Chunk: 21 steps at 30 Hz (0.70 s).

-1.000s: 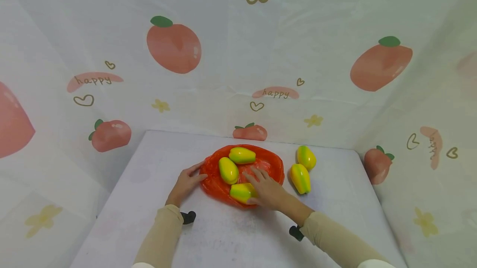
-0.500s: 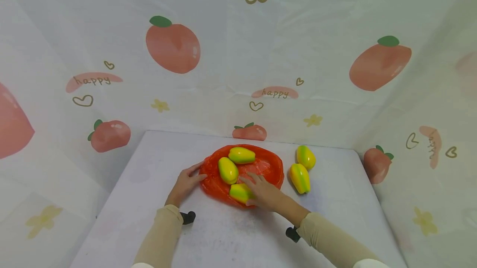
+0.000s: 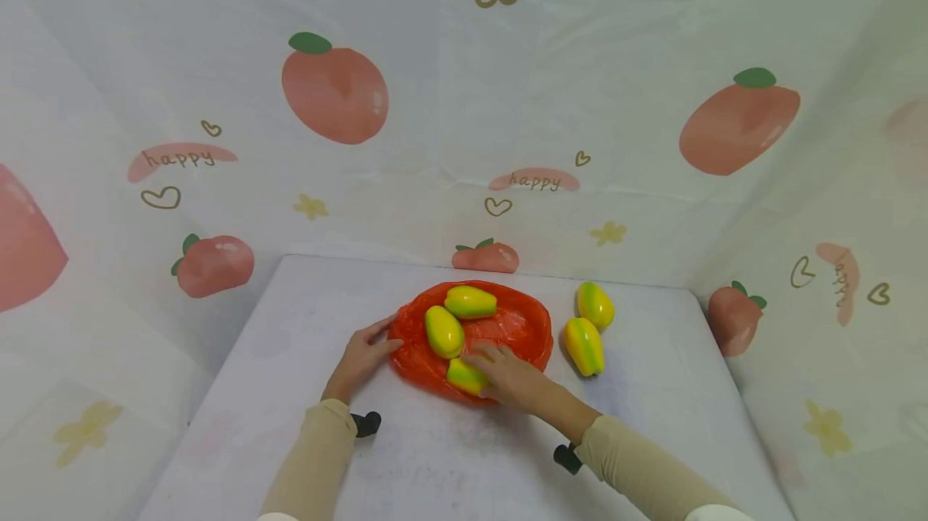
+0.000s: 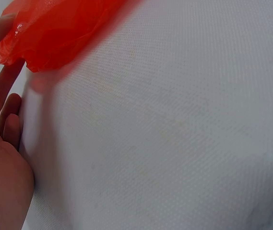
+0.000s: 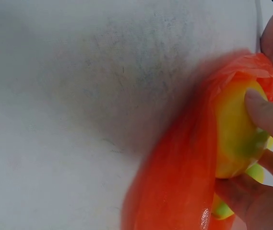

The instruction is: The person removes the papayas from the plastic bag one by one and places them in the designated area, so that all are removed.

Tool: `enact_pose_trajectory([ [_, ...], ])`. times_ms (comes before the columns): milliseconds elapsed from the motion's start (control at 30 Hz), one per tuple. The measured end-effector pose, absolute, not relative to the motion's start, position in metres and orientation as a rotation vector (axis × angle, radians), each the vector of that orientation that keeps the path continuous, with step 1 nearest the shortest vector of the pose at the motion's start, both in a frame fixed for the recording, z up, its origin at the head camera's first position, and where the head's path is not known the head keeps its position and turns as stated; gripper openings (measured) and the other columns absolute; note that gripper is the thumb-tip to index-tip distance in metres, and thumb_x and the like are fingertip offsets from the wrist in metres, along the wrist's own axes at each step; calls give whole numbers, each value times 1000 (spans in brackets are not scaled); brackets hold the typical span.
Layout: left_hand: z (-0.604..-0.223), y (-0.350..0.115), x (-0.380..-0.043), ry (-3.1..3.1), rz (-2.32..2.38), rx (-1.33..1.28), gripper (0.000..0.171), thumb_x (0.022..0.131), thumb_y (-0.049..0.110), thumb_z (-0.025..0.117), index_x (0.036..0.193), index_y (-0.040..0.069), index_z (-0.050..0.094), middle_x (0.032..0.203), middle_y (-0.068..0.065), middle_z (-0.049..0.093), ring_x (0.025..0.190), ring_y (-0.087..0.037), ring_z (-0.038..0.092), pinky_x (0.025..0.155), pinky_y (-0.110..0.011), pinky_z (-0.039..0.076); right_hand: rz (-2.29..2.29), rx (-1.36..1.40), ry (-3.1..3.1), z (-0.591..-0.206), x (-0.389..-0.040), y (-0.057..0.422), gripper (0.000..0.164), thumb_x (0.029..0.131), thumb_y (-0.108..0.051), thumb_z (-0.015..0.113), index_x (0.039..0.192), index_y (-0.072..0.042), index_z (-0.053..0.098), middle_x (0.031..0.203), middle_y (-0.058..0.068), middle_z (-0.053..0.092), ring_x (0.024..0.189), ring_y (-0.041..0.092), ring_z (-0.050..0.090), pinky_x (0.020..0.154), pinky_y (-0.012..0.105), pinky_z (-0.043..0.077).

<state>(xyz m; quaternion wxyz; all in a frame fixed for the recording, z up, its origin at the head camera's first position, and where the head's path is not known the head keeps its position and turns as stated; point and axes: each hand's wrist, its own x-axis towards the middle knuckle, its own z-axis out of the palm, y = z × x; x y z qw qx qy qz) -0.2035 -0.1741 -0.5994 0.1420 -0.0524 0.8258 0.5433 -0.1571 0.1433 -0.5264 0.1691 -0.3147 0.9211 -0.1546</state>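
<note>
A red plastic bag (image 3: 420, 370) lies spread open on the table, with glossy yellow-green papayas in it. My right hand (image 3: 516, 378) reaches over its near side and grips the nearest papaya (image 3: 464, 376). In the right wrist view the thumb lies on top of this papaya (image 5: 237, 129) and the fingers go round its far side. Two more papayas, one in the middle (image 3: 445, 332) and one at the back (image 3: 471, 302), rest in the bag. At the bag's left edge, my left hand (image 3: 358, 356) holds the rim between thumb and fingers.
Right of the bag, two papayas lie close together on the white table (image 3: 449, 456), one farther back (image 3: 596, 306) and one nearer (image 3: 584, 346). A printed cloth wall (image 3: 406, 207) stands behind and at both sides. Black mounts (image 3: 367, 423) show at the wrists.
My right hand has moved slightly left and its fingers have closed in on the near papaya, covering more of it. The left hand stays at the bag's rim.
</note>
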Motion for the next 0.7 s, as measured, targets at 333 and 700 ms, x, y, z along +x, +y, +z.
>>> enact_pose_trajectory([
  [333,-601,-175,-205,2394,1556,-151,59,96,40,68,152,31,50,162,-4,44,156,-33,28,125,-62,24,-405,-967,2635,-528,-157,144,64,95,-22,72,153,-26,46,153,1,48,138,25,49,106,37,56],
  [700,-602,-175,-205,2399,1556,-132,59,96,40,68,152,31,50,162,-4,44,157,-32,28,126,-62,23,-408,-948,2636,-524,-156,144,65,95,-23,71,155,-27,44,156,1,46,140,26,48,107,39,55],
])
